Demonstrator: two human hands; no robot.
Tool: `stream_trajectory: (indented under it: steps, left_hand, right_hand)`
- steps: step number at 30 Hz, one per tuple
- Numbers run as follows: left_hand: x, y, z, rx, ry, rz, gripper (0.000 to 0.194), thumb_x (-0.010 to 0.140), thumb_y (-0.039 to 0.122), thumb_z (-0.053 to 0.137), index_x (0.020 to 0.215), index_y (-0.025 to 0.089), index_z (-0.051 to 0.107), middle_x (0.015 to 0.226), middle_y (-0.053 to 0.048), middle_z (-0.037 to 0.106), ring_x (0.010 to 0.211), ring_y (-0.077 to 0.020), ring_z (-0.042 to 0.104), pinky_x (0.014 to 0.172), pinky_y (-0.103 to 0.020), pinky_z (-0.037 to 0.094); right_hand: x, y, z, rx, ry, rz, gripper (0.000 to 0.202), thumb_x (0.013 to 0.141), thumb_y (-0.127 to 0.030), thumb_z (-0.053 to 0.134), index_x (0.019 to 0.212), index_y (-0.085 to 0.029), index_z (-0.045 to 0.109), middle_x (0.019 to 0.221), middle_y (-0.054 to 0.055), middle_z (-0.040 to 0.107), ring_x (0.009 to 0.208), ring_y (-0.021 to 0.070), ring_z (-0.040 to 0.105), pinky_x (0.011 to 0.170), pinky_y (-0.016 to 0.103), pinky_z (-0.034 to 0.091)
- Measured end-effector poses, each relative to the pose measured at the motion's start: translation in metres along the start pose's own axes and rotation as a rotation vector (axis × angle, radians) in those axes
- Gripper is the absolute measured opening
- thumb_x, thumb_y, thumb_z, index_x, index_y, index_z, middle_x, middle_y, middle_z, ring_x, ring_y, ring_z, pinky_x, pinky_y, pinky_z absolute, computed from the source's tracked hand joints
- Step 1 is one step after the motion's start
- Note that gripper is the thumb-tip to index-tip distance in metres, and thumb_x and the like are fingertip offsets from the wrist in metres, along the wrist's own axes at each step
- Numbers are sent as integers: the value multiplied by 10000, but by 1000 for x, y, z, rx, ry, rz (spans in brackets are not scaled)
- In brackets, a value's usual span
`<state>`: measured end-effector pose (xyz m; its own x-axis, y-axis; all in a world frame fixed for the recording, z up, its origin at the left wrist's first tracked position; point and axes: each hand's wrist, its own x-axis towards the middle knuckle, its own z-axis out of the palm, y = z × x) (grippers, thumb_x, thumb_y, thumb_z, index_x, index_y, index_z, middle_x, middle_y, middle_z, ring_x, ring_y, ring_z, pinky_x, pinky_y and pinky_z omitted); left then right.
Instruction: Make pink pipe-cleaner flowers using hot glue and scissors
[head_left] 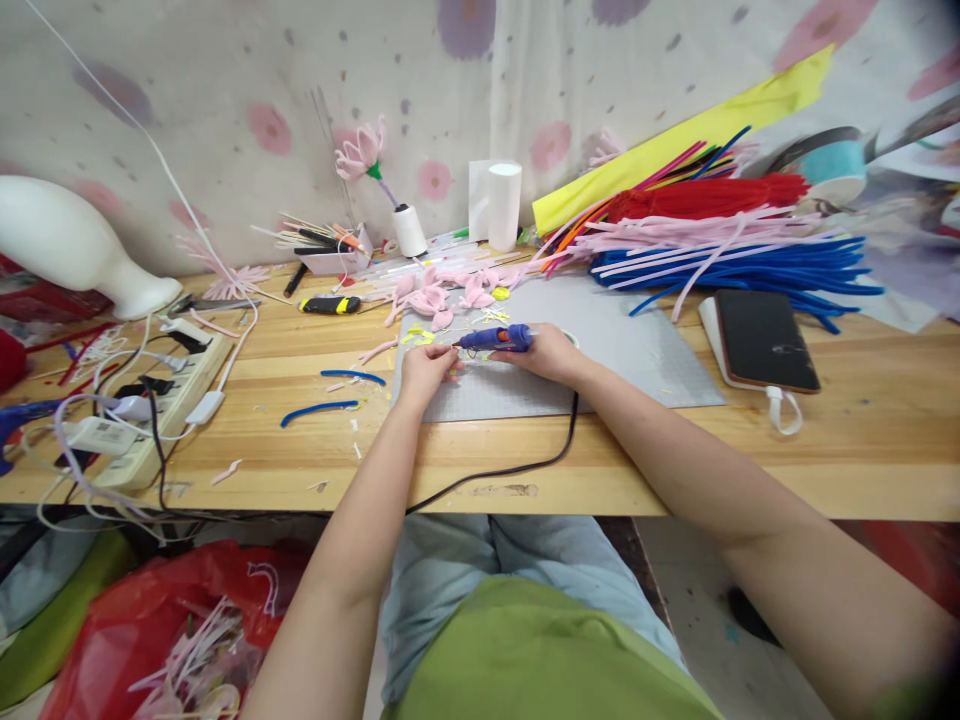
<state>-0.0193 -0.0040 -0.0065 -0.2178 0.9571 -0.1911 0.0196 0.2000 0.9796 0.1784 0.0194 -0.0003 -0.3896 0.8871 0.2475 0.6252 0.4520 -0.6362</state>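
Over the grey mat (637, 350): we have one blue glue gun (495, 340) above the left part, its nozzle pointing at our left hand (426, 372).
Right-hand grip: the fingers of our right hand (546, 352) are closed around the glue gun.
Left-hand grip: our fingers are drawn together right by the nozzle; whether they pinch a small piece, we cannot tell.
Nozzle work: we judge it best to steady both wrists, keep skin clear of the probably hot tip, and let out only a little glue at a time.
Black cord (517, 467): we do well to leave its one curve slack on the worktop (637, 465).
Blue stems (352, 377): we count two short lengths lying apart, left of the mat.
Bundles: we count three large ones at the back right, a red bundle (709, 197), a pink bundle (667, 235) and a blue bundle (750, 272).
Pink petals (429, 300): we see a heap beyond the glue gun, too overlapped to count.
Singles: we count one yellow-and-black knife (330, 304), one phone (769, 340) and one pink flower (364, 155) leaning in one white spool (409, 232).
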Motion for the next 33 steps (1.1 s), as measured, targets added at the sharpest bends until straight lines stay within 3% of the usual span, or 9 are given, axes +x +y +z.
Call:
stream_trajectory:
  steps: [16, 20, 23, 28, 33]
  left_hand:
    - [-1, -1, 0, 32, -23, 31, 128, 651, 173, 659, 747, 91, 636, 682, -44, 662, 610, -141, 644, 438, -201, 473]
    - [-2, -2, -1, 23, -80, 55, 156, 637, 191, 679, 758, 100, 642, 678, -36, 656, 607, -142, 642, 432, -202, 468]
    - [-3, -3, -2, 11, -111, 80, 189, 630, 223, 691, 769, 102, 649, 697, -38, 657, 622, -142, 646, 435, -199, 471]
    - [-2, -4, -4, -18, -85, 114, 249, 618, 259, 706, 802, 100, 652, 778, -58, 673, 651, -135, 652, 450, -194, 484]
    - [0, -5, -5, -53, -67, 119, 241, 633, 242, 696, 819, 94, 655, 790, -68, 676, 662, -136, 659, 453, -187, 488]
  right_hand:
    - [1, 1, 0, 8, 17, 6, 380, 698, -524, 621, 847, -184, 701, 765, 33, 695, 677, 173, 607, 610, 256, 413]
    - [2, 2, -2, 18, 29, 19, 378, 701, -529, 611, 848, -192, 699, 777, 30, 695, 695, 185, 614, 621, 272, 426]
    - [6, 13, -10, -9, 130, 128, 396, 690, -553, 606, 810, -187, 699, 744, 45, 685, 694, 213, 618, 627, 303, 441]
    - [8, 49, -37, -76, 418, 440, 473, 675, -590, 593, 791, -144, 696, 717, 116, 673, 757, 291, 628, 656, 383, 468]
    - [4, 70, -53, -48, 397, 555, 544, 634, -570, 636, 933, -117, 681, 887, 150, 686, 871, 298, 623, 745, 402, 470]
